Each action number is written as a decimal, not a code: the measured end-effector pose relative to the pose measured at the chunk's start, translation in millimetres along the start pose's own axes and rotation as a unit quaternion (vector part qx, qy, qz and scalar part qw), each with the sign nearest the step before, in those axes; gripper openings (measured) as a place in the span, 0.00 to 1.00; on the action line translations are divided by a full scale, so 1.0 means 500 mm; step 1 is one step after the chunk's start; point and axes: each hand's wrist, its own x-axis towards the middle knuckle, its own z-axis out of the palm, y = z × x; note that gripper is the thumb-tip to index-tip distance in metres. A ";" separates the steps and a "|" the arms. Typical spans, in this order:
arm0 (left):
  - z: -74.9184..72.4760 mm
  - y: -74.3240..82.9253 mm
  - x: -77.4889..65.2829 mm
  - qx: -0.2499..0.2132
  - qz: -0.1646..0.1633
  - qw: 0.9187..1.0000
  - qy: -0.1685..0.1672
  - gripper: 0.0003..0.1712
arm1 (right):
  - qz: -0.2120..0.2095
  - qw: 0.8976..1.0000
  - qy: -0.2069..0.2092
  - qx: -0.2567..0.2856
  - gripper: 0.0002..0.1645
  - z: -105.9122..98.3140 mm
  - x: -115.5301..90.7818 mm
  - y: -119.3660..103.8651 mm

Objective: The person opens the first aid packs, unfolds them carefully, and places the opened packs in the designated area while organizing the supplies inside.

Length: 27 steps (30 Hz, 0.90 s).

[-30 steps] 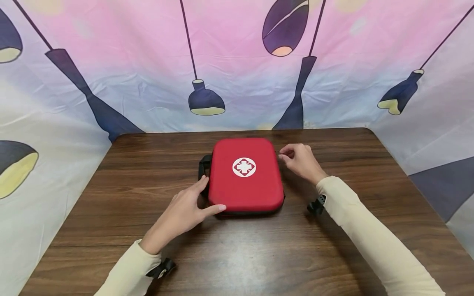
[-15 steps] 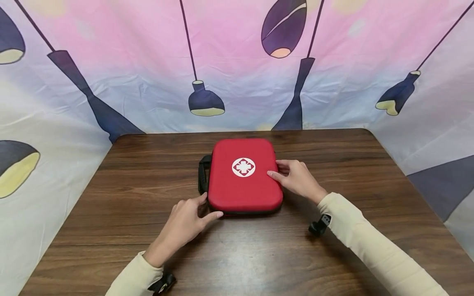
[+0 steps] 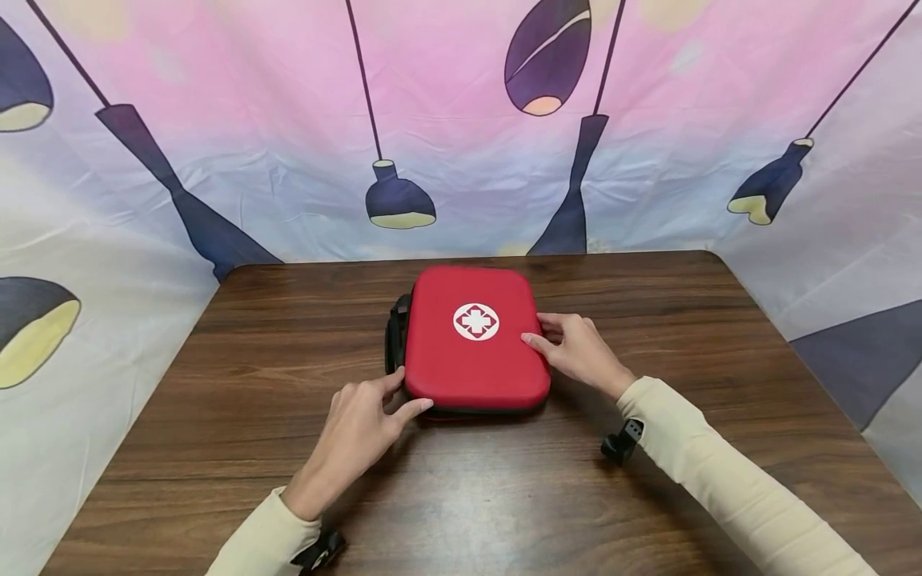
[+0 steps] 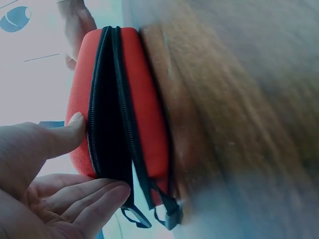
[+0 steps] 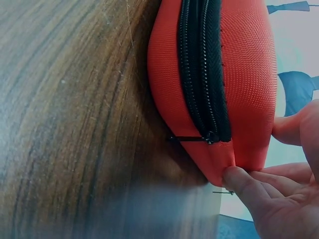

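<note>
A red first aid case [image 3: 475, 368] with a white cross emblem [image 3: 476, 322] lies on the table. Its black zipper [image 4: 123, 99] is undone, and the lid gapes from the base at the near left corner. My left hand [image 3: 356, 436] pinches the lid there, thumb on top and fingers under its edge in the left wrist view. On the opposite side, my right hand [image 3: 582, 352] holds the case, thumb on the lid and fingers against the side. A zipper pull [image 5: 192, 139] sits at the zipper's end in the right wrist view. The inside shows only as dark.
A black carry handle [image 3: 394, 340] sticks out from the case's left side. The wooden table [image 3: 648, 296] reaches back to a printed cloth backdrop [image 3: 288, 120]. Each wrist wears a small black device, such as the one at the right wrist [image 3: 621, 442].
My right hand has come from beside the case, moved nearer to me and taken hold of its right side. My left hand has shifted slightly along the left corner, and the lid's edge has risen a little.
</note>
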 end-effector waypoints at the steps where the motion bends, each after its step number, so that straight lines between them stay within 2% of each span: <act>1: -0.002 0.002 0.000 0.002 0.001 1.000 0.003 0.37 | 0.000 1.000 0.001 0.000 0.33 -0.001 0.000 0.000; 8: -0.019 0.017 0.001 0.006 0.007 1.000 0.021 0.37 | 0.001 1.000 -0.015 -0.008 0.32 -0.015 0.005 -0.008; 13: -0.028 0.027 0.004 0.003 0.028 0.999 0.040 0.35 | -0.010 0.996 -0.005 -0.085 0.26 -0.032 0.009 -0.023; 17: -0.034 0.037 0.008 -0.004 0.051 0.997 0.064 0.33 | -0.048 0.990 0.005 -0.130 0.22 -0.038 0.008 -0.045; 21: -0.041 0.051 0.014 -0.012 0.069 0.995 0.077 0.32 | -0.079 0.989 0.009 -0.124 0.23 -0.033 0.004 -0.070; 27: -0.044 0.076 0.023 -0.026 0.097 0.990 0.098 0.31 | -0.117 0.988 0.018 -0.098 0.18 -0.024 -0.005 -0.113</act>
